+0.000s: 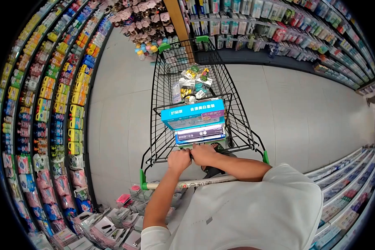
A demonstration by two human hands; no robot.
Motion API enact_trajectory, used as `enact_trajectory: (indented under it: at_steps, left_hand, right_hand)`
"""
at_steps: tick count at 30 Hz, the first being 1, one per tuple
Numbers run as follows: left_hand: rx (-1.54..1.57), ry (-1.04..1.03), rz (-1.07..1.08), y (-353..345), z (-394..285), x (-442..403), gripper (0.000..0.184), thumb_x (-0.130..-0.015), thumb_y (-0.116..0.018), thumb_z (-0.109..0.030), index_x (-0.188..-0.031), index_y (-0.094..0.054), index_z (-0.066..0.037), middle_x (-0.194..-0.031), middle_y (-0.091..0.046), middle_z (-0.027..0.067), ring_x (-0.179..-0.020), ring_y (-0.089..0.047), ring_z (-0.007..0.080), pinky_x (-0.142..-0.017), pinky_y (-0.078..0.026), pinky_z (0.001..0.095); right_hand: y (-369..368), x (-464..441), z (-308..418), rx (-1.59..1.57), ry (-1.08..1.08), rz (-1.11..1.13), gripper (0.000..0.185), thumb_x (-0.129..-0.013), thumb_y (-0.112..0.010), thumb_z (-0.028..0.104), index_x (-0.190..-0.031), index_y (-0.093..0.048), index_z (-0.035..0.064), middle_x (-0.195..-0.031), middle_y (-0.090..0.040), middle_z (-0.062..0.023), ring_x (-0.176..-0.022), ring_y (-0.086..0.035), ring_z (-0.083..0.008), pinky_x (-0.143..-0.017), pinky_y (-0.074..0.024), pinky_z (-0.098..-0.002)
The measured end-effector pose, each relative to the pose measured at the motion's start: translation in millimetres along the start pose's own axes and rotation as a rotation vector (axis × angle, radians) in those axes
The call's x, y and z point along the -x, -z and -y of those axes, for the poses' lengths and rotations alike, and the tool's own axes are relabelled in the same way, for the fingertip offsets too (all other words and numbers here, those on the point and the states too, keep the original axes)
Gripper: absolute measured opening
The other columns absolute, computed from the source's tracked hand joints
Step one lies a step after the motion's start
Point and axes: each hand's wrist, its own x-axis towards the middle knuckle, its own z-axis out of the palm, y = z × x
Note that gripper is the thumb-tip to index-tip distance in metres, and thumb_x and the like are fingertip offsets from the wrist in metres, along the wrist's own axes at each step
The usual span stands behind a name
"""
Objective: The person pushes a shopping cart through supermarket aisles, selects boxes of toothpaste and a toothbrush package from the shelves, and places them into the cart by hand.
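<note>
On my feed the cart reads as a black wire grid with bright green corner caps; its handlebar is pale, with lettering, between green end brackets. Upper box: turquoise blue, white characters, one magenta-purple patch. Lower box: dark purple panel, white lettering, blue edging. Packets behind: I note yellow, green, teal, white labels. Shirt off-white, small dark grey square mark. Floor light grey, thin joint lines making large squares. Post orange-brown. Left-hand bottles: strong yellow, some blue. Soft packs below: pinks, whites, blues. Hanging goods: mostly dusty pink.
</note>
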Motion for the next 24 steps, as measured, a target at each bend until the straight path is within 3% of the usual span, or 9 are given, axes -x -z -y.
enact_trajectory:
  at_steps: [14, 21, 24]
  left_hand:
    - [-0.058, -0.375, 0.135, 33.1, 38.4, -24.5, 0.014, -0.073, -0.059, -0.015, -0.081, -0.065, -0.006, -0.075, -0.068, 0.0144, -0.069, -0.067, 0.0305, -0.062, -0.053, 0.0421]
    - [-0.134, -0.523, 0.189, 50.6, 23.8, -112.0, 0.014, -0.071, -0.060, -0.013, -0.081, -0.066, -0.006, -0.077, -0.068, 0.0150, -0.071, -0.067, 0.0319, -0.065, -0.055, 0.0419]
    - [-0.161, -0.576, 0.221, 72.6, 3.8, -166.5, 0.013, -0.070, -0.062, -0.012, -0.080, -0.067, -0.006, -0.076, -0.068, 0.0147, -0.072, -0.068, 0.0311, -0.066, -0.055, 0.0409]
  right_hand:
    - [-32.2, -17.4, 27.9, -0.053, -0.298, -0.192, 0.019, -0.071, -0.060, 0.009, -0.084, -0.067, -0.0035, -0.100, -0.061, -0.0236, -0.085, -0.065, -0.0375, -0.073, -0.0534, -0.0450]
    - [8.7, -28.7, -15.4, -0.058, -0.432, -0.340, 0.022, -0.072, -0.059, 0.011, -0.086, -0.068, -0.0034, -0.096, -0.062, -0.0251, -0.082, -0.066, -0.0387, -0.073, -0.0535, -0.0453]
    - [44.7, -33.7, -50.5, -0.089, -0.533, -0.386, 0.018, -0.074, -0.057, 0.008, -0.084, -0.069, 0.0003, -0.094, -0.065, -0.0219, -0.083, -0.066, -0.0363, -0.073, -0.0537, -0.0440]
